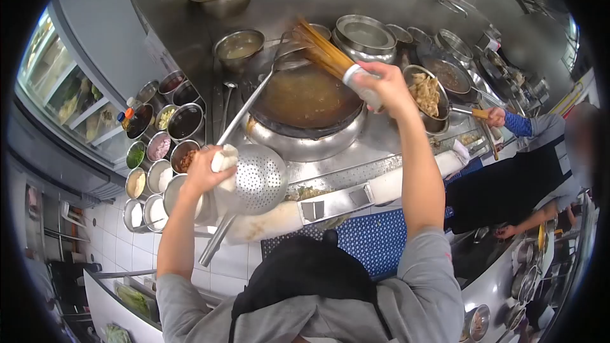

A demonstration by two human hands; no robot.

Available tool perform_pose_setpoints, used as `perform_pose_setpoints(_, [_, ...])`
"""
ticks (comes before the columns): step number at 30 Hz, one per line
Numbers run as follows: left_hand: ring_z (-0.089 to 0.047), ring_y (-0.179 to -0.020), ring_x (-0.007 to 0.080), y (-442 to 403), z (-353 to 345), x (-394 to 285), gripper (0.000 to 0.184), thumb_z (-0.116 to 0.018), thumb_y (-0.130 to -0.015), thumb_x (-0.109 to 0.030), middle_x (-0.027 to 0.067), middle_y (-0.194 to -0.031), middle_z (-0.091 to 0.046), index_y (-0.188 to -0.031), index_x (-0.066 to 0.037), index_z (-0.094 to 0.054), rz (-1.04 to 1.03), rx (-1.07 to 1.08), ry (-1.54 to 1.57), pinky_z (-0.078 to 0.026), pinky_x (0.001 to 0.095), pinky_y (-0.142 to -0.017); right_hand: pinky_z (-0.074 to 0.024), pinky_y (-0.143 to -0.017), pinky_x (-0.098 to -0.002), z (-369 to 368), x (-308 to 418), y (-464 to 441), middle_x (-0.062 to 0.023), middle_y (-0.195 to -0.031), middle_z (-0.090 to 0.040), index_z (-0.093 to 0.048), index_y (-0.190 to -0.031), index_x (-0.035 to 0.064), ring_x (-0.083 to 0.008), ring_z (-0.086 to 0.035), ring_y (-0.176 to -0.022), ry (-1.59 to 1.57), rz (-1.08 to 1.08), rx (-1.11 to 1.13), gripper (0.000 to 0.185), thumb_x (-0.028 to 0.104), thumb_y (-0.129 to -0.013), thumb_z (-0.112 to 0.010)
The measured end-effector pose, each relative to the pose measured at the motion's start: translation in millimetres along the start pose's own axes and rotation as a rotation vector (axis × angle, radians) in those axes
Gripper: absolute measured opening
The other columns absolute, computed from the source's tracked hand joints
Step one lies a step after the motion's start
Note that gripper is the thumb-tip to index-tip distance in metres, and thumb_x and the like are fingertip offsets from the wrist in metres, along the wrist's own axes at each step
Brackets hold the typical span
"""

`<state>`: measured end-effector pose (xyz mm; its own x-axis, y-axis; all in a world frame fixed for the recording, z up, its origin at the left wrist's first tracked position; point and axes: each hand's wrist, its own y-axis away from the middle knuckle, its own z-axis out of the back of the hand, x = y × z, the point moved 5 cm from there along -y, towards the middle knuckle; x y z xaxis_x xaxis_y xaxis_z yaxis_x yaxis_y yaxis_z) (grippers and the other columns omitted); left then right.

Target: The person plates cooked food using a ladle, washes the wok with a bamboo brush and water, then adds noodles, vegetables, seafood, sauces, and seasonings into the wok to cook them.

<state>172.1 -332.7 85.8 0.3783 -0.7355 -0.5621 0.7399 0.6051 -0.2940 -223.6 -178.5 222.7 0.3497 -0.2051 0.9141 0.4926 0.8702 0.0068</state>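
Observation:
My right hand is closed around the white-wrapped grip of a bamboo wok brush. The bristles, blurred by motion, lie over the far side of a wok holding brown, cloudy liquid. My left hand grips the long metal handle of a ladle, with a folded white cloth in the same grasp. The ladle's head is by the bristles at the wok's far rim, partly hidden by them. Just right of my left hand sits a round perforated skimmer; its thick handle points toward me.
Several seasoning containers crowd the left side. Steel bowls and a lidded-looking pot stand behind the wok. At right, another person's hand holds a wooden-handled pan near a container of cooked food. A counter ledge runs before me.

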Motion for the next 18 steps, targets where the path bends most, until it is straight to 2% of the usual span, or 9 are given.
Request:
perform_pose_setpoints(1, [-0.068, -0.076, 0.025, 0.9, -5.2, 2.1, 0.043, -0.082, -0.071, -0.026, 0.0122, -0.088, -0.067, -0.105, -0.005, -0.066, -0.047, 0.024, 0.222, -0.054, 0.0367, -0.072, -0.0481, -0.043, -0.0314, 4.2, -27.6, -16.3, -0.0125, -0.084, -0.069, -0.056, -0.133, 0.0052, -0.024, -0.067, -0.065, -0.257, -0.022, 0.09, 0.048, 0.028, -0.091, -0.063])
perform_pose_setpoints(2, [-0.064, -0.078, 0.0137, 8.6, -21.0, 12.0, 0.041, -0.082, -0.073, -0.018, 0.0049, -0.088, -0.069, -0.107, -0.002, -0.066, 0.217, 0.062, 0.634, -0.052, 0.0286, -0.074, -0.0486, -0.042, -0.0327, -12.6, -45.4, -11.9, -0.0151, -0.088, -0.068, -0.054, -0.133, 0.0062, -0.0251, -0.066, -0.063, -0.54, -0.133, 0.142, 0.046, 0.028, -0.093, -0.06])
perform_pose_setpoints(3, [-0.062, -0.082, 0.009, 9.9, -34.4, 12.5, 0.039, -0.082, -0.074, -0.016, 0.0001, -0.09, -0.067, -0.106, -0.002, -0.066, 0.227, 0.013, 0.849, -0.051, 0.0266, -0.074, -0.0491, -0.041, -0.0339, -34.1, -62.4, -1.0, -0.0177, -0.092, -0.068, -0.053, -0.133, 0.0072, -0.0261, -0.065, -0.061, -0.82, -0.24, 0.195, 0.044, 0.028, -0.095, -0.058])
perform_pose_setpoints(5, [-0.063, -0.083, 0.0107, 7.1, -48.5, -8.0, 0.041, -0.082, -0.074, -0.016, 0.0013, -0.09, -0.067, -0.108, -0.001, -0.065, 0.228, -0.071, 1.06, -0.052, 0.0276, -0.075, -0.05, -0.041, -0.0359, -87.9, -108.1, 7.9, -0.0211, -0.097, -0.066, -0.05, -0.132, 0.0094, -0.0271, -0.065, -0.059, -1.112, -0.288, 0.506, 0.042, 0.031, -0.096, -0.055])
perform_pose_setpoints(8, [-0.064, -0.084, 0.0134, 7.1, -55.8, -3.7, 0.042, -0.08, -0.075, -0.019, 0.0051, -0.092, -0.069, -0.109, 0.001, -0.065, 0.218, -0.073, 0.832, -0.052, 0.0306, -0.076, -0.05, -0.041, -0.0363, -106.3, -113.3, 7.5, -0.0186, -0.096, -0.067, -0.051, -0.131, 0.0111, -0.0266, -0.065, -0.06, -1.188, -0.166, 0.518, 0.041, 0.034, -0.097, -0.054])
perform_pose_setpoints(11, [-0.065, -0.082, 0.0135, 6.0, -22.9, -19.3, 0.037, -0.078, -0.075, -0.019, 0.0081, -0.09, -0.069, -0.103, 0.002, -0.067, 0.116, -0.018, 0.328, -0.052, 0.0312, -0.075, -0.0537, -0.045, -0.0367, -44.5, -73.3, -1.7, -0.0154, -0.098, -0.069, -0.055, -0.132, 0.0054, -0.0237, -0.069, -0.067, -0.616, 0.079, 0.015, 0.047, 0.024, -0.09, -0.068])
perform_pose_setpoints(13, [-0.065, -0.078, 0.0135, 6.3, -22.0, -14.8, 0.034, -0.077, -0.073, -0.019, 0.0084, -0.086, -0.068, -0.098, 0.001, -0.068, 0.019, -0.07, 0.218, -0.052, 0.0299, -0.073, -0.0556, -0.047, -0.036, -15.6, -46.4, 6.0, -0.0149, -0.1, -0.069, -0.056, -0.132, 0.0031, -0.0234, -0.071, -0.072, -0.429, 0.066, -0.027, 0.05, 0.019, -0.087, -0.072])
perform_pose_setpoints(17, [-0.065, -0.082, 0.0139, -0.5, -72.7, -38.5, 0.058, -0.082, -0.073, -0.032, 0.0053, -0.092, -0.066, -0.115, 0.002, -0.061, 0.223, 0.02, 1.011, -0.053, 0.0296, -0.076, -0.0502, -0.044, -0.039, -84.0, -99.6, 27.8, -0.0204, -0.095, -0.066, -0.047, -0.131, 0.0139, -0.0307, -0.067, -0.067, -1.111, -0.235, 0.239, 0.041, 0.026, -0.095, -0.062])
perform_pose_setpoints(18, [-0.065, -0.086, 0.0135, -3.8, -80.4, -76.1, 0.074, -0.086, -0.072, -0.04, 0.0045, -0.1, -0.065, -0.123, 0.002, -0.055, 0.239, 0.08, 1.094, -0.053, 0.0291, -0.077, -0.0488, -0.044, -0.0404, -104.7, -132.8, 55.4, -0.021, -0.093, -0.066, -0.045, -0.133, 0.0157, -0.0315, -0.066, -0.066, -1.228, -0.155, 0.185, 0.042, 0.03, -0.097, -0.06])
